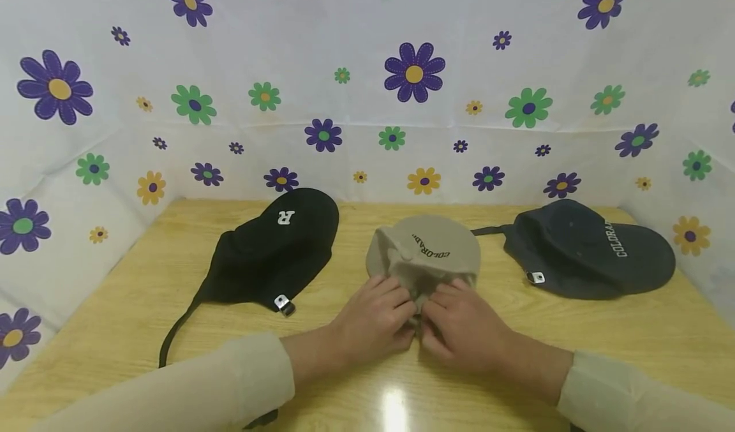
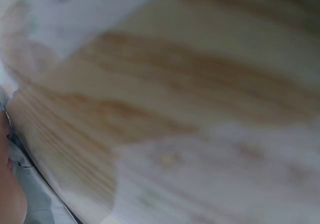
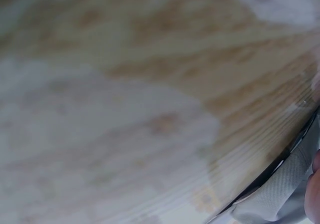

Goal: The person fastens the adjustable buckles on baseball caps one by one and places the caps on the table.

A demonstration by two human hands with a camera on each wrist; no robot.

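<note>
A beige baseball cap (image 1: 442, 234) with dark COLORADO-style lettering lies at the middle of the table in the head view. My left hand (image 1: 373, 314) grips its near edge on the left, fingers curled. Close beside it, my right hand (image 1: 465, 323) grips the near edge on the right. Between the hands a bit of beige fabric shows, perhaps the strap; the fingertips hide the rest. In the left wrist view only a sliver of hand (image 2: 11, 194) appears at the edge, and the right wrist view likewise shows a sliver of hand (image 3: 313, 194).
To the left lies a black cap (image 1: 275, 247) with a white R, its long strap trailing toward the front. A dark navy cap (image 1: 574, 253) sits to the right. Both have metal buckles. Behind the wooden table (image 1: 356, 394) hangs a flowered white cloth (image 1: 367, 36).
</note>
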